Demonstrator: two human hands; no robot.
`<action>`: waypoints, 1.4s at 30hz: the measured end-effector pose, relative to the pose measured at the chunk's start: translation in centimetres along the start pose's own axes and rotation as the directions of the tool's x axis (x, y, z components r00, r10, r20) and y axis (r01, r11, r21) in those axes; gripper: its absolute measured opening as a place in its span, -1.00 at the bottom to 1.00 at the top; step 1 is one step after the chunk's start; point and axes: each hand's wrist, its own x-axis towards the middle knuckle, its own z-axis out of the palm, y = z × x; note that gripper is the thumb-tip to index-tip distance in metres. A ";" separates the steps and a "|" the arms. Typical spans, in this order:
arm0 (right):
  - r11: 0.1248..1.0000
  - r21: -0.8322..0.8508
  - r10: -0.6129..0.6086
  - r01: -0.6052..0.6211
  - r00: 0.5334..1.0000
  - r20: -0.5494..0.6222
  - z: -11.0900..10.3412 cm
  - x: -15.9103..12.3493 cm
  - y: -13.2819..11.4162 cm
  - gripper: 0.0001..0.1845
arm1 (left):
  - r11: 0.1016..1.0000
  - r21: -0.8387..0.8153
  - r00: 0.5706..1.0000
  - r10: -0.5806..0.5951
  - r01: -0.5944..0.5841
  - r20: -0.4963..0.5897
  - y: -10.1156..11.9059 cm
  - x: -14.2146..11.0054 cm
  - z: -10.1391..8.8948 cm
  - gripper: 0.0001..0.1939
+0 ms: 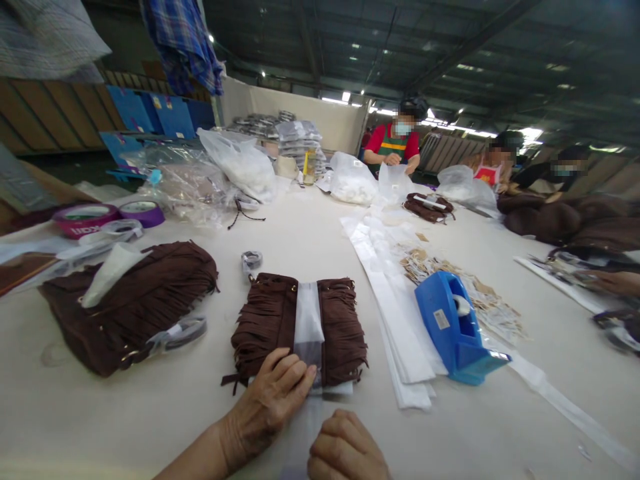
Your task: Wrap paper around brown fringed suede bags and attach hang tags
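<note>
The left forearm [197, 453] slants up toward the brown fringed bag [340, 333] from its near left side; the left wrist [233, 437] is almost straight, and the left hand [275, 400] lies back upward across the bag's near edge, fingers [289, 373] close together, lightly bent and touching its middle; the right hand [347, 448] is apart, just in front of the bag's near right part, knuckles up, fingers curled inward, its palm hidden.
</note>
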 end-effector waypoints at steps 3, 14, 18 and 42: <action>0.998 0.055 0.042 -0.043 0.999 0.012 -1.5 2.6 1.4 -0.72 | 0.998 -0.036 0.998 -0.043 0.042 -0.047 0.0 0.2 -0.2 -0.69; 0.823 0.149 0.539 -0.548 0.836 0.097 1.0 4.7 6.7 -0.74 | 0.891 -0.351 0.946 -0.321 0.289 -0.035 0.2 -0.8 -0.9 -0.48; 0.768 0.057 0.633 -0.638 0.770 0.080 2.4 3.9 7.0 -0.75 | 0.858 -0.289 0.892 -0.451 0.424 -0.032 0.5 -1.7 0.7 -0.54; 0.595 -0.186 0.801 -0.782 0.596 0.060 3.8 4.3 6.8 -0.76 | 0.935 0.242 0.965 -0.263 0.258 -0.013 0.4 1.2 1.2 -0.60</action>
